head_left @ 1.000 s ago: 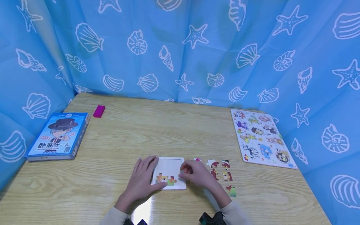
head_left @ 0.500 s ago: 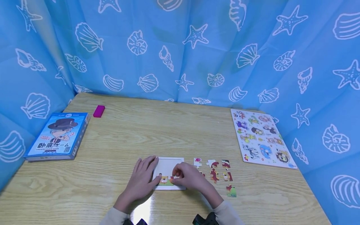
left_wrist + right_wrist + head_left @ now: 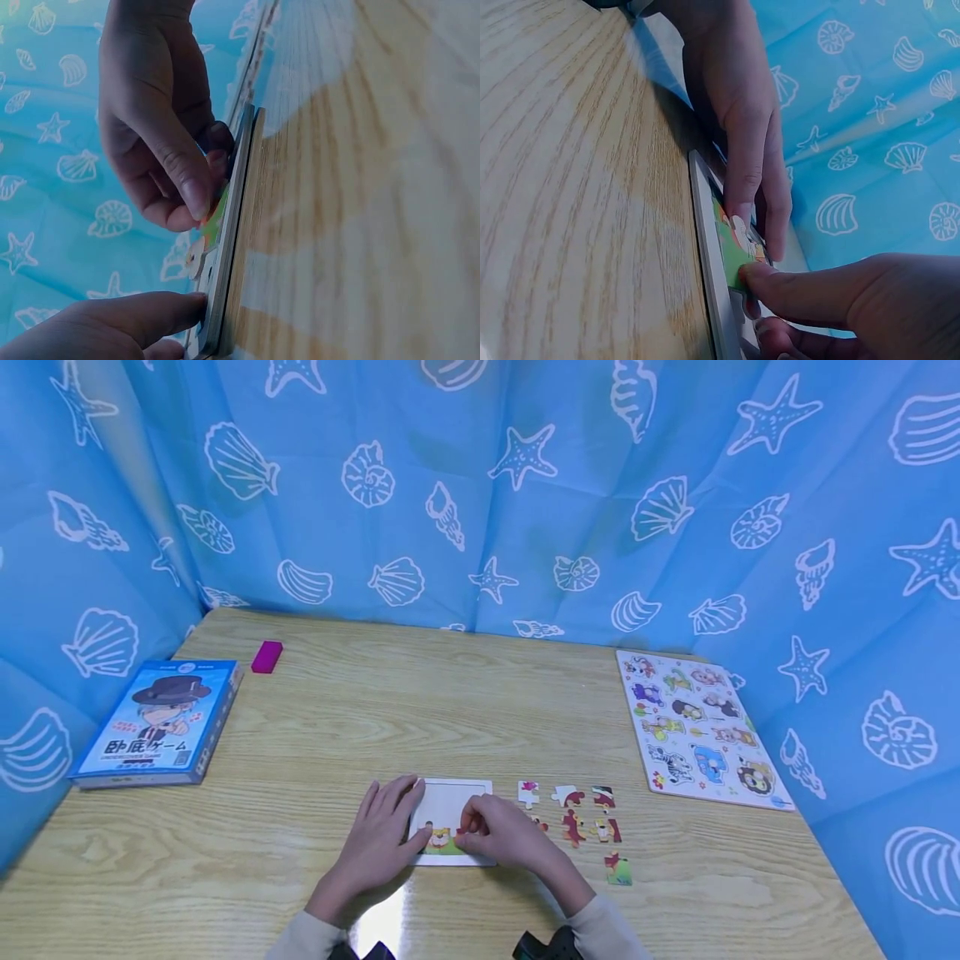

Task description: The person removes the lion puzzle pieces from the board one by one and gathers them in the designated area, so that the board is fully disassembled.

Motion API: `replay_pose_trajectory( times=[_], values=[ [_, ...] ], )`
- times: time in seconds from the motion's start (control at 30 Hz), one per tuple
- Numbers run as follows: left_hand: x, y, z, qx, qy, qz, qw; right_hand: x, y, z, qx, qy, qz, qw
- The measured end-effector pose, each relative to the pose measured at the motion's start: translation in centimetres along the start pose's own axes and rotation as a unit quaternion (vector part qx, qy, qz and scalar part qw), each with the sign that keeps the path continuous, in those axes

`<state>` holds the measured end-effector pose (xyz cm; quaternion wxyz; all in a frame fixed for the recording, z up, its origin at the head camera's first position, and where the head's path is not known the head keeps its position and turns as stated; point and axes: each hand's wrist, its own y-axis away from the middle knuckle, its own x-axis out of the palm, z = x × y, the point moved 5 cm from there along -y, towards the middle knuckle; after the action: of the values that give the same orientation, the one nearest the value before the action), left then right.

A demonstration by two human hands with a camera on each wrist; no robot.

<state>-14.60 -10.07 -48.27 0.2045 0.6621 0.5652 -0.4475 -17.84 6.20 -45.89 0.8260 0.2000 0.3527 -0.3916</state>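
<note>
A white-rimmed puzzle tray [image 3: 442,862] lies on the wooden table between both hands. Along its near edge sit joined jigsaw pieces [image 3: 438,838] with a yellow animal face and green ground. My left hand [image 3: 378,833] rests over the tray's left edge, fingers extended, its thumb touching the leftmost part of that row. With thumb and index finger, my right hand [image 3: 506,833] pinches a red and green puzzle piece [image 3: 215,225] at the row's right end. The fingers cover part of that piece. In the right wrist view, its green face [image 3: 733,262] lies down inside the tray.
Several loose puzzle pieces [image 3: 573,828] are spread to the tray's right. An animal peg board [image 3: 705,735] lies at the right edge of the table. A blue game box [image 3: 153,727] and a magenta block [image 3: 267,657] stand at the left. A blue curtain [image 3: 480,493] hangs behind.
My right hand has moved left over the tray, bringing its piece against the row; over the last half second it hardly moves. My left thumb has drawn back slightly left.
</note>
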Motion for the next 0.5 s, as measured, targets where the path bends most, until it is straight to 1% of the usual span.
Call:
replay_pose_trajectory(
  times=[0.2, 0.33, 0.5],
  values=[
    [0.1, 0.0, 0.1, -0.001, 0.001, -0.003, 1.0, 0.0, 0.2, 0.0, 0.0, -0.03, 0.003, 0.9995],
    [0.0, 0.0, 0.0, -0.002, 0.003, -0.002, 1.0, -0.2, 0.4, -0.2, 0.009, -0.056, 0.003, 0.9984],
    [-0.1, -0.1, -0.1, -0.006, 0.009, 0.002, 0.9999, -1.1, 0.8, -0.8, 0.019, -0.082, -0.002, 0.9965]
  ],
)
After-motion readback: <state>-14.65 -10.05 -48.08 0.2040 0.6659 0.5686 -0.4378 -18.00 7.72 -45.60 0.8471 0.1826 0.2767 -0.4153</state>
